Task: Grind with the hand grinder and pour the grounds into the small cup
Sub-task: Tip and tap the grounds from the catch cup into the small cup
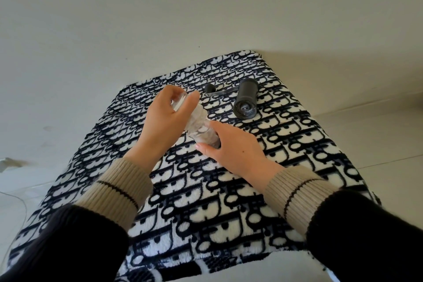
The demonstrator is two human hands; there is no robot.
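Looked like the pouring step to me: the left hand [160, 119] had a clear jar [183, 101] tipped over, mouth down toward the small cup [204, 136], which the right hand [235, 151] was steadying down on the patterned blanket [229, 201]. The two clear pieces were touching or nearly so where they met, and honestly they're so see-through I couldn't tell if any grounds were in either one or actually falling. Left fingers [193, 98] were curled round the jar's upper end, thumb on the near side, a proper wraparound grip and not a loose one. Right fingers were wrapped round the cup's far side and mostly hidden behind it, with the thumb [203, 147] laid along the near edge, so clamped on the cup as far as I could see. The grinder [246, 99] body was lying on its side a bit further back and to the right, open end facing the camera with the burrs showing, and the crank [217, 91] lay just beside it, off the body. My guess is the grinding was already done and the next move wanted a steeper tilt or a little tap on the jar to clear it, keeping the cup pinned since the fluffy blanket isn't a steady base and it could tip easily.
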